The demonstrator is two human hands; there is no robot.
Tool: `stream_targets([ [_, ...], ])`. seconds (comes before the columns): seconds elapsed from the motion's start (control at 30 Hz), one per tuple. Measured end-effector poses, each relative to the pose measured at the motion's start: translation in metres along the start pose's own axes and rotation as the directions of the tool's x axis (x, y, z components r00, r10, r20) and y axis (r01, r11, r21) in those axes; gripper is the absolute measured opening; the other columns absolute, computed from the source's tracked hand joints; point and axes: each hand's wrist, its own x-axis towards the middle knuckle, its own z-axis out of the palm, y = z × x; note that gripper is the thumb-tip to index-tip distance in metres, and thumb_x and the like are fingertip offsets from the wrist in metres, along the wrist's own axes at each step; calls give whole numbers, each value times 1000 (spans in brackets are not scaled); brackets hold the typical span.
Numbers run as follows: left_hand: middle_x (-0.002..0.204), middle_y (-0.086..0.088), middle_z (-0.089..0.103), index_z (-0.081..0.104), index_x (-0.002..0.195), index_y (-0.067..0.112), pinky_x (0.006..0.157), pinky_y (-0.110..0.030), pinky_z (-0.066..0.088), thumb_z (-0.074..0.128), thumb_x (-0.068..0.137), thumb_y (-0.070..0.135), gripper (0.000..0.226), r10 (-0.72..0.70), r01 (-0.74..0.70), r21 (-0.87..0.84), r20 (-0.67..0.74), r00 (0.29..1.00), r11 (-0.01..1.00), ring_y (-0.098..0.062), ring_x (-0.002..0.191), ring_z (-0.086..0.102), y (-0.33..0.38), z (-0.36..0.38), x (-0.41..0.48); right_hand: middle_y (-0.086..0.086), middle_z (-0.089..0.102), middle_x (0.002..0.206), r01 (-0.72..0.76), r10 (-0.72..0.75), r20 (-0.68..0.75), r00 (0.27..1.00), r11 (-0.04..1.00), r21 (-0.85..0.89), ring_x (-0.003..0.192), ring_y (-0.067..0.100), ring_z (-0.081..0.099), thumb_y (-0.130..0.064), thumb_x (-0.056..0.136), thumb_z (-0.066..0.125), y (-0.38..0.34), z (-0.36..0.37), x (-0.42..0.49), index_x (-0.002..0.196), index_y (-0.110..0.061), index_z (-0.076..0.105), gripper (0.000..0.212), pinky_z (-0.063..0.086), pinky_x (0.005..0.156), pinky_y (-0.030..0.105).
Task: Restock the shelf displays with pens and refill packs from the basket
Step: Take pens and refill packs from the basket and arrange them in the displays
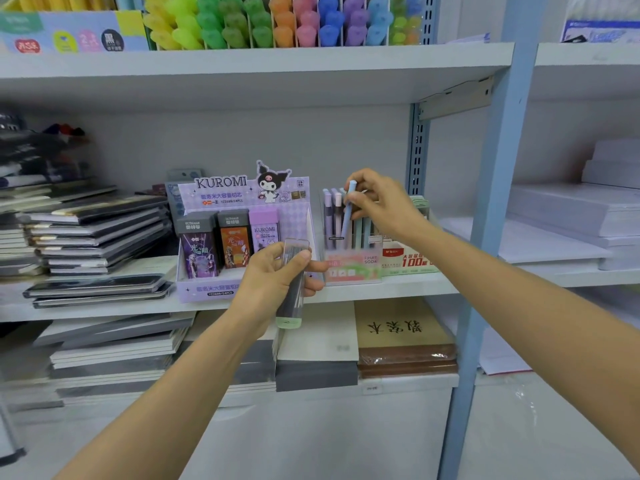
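Note:
My right hand pinches a light blue pen by its upper end, its lower end down among the pens in the pink "Fruit Soda" display box on the middle shelf. Purple, pink and teal pens stand upright in that box. My left hand grips a clear refill case with dark leads and a pale green end, held upright in front of the shelf edge. To the left stands the purple Kuromi lead display with three refill packs in it. No basket is in view.
Stacks of dark notebooks fill the shelf's left part. A red and white box sits right of the pen box. Coloured highlighters line the upper shelf. Books lie on the lower shelf. A blue upright divides off paper stacks.

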Motion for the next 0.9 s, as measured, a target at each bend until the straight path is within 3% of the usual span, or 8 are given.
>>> stream_targets([
  [0.2,88,-12,75,62,106,10,63,-29,59,59,95,14,12,-5,5,-18,-21,1000,1000,-21,66,70,-3,-1,2,13,64,95,-5,5,7,1000,998,-67,85,25,69,-9,95,59,0,8,3,112,-14,54,19,60,74,36],
  [0.33,78,-10,72,65,102,10,61,-29,58,61,93,13,10,-8,6,-46,-25,1000,999,-23,65,70,-3,-1,2,-3,63,88,94,-126,-100,987,957,-275,80,15,62,-17,90,66,5,18,3,106,-26,55,21,55,77,44],
  [0.4,77,-10,71,65,102,8,60,-28,57,62,93,11,11,-7,6,-56,-27,1000,998,-24,65,70,-2,-3,2,-4,55,94,102,-168,-141,976,917,-385,82,16,57,-20,86,71,8,23,2,102,-23,60,18,53,74,42],
  [0.5,78,-11,73,63,107,3,59,-27,56,63,92,12,18,-6,4,-44,-47,999,999,-22,63,70,-2,-5,2,-2,45,99,24,-106,-160,981,894,-448,85,17,52,-22,86,72,10,26,2,105,-19,66,20,51,71,38],
  [0.67,81,-13,75,59,111,1,59,-28,58,67,88,12,26,-19,17,-55,-45,999,998,-21,62,70,1,-6,-2,-1,51,105,60,-83,-241,967,993,-98,78,6,53,-23,91,66,-12,16,-14,109,-19,65,19,45,76,13],
  [0.73,83,-15,75,55,114,3,59,-28,57,69,87,12,32,-16,14,-48,-41,999,999,-22,61,69,3,-3,-3,-1,63,100,23,-18,-52,998,996,82,74,6,62,-24,93,63,-24,17,-29,110,-18,64,19,51,68,18],
  [0.8,83,-15,75,51,117,6,58,-29,57,71,84,14,39,-14,14,-30,-26,1000,999,-21,59,69,6,2,-5,-3,68,93,-53,19,206,978,986,161,75,11,67,-23,94,62,-29,22,-45,113,-13,65,22,57,69,25],
  [0.9,83,-15,75,47,117,10,59,-31,58,75,77,18,49,-31,31,-28,9,999,999,-22,60,70,10,7,-10,4,70,83,-98,13,321,947,963,250,73,15,67,-12,93,62,-30,25,-58,110,-6,69,19,58,76,31],
])
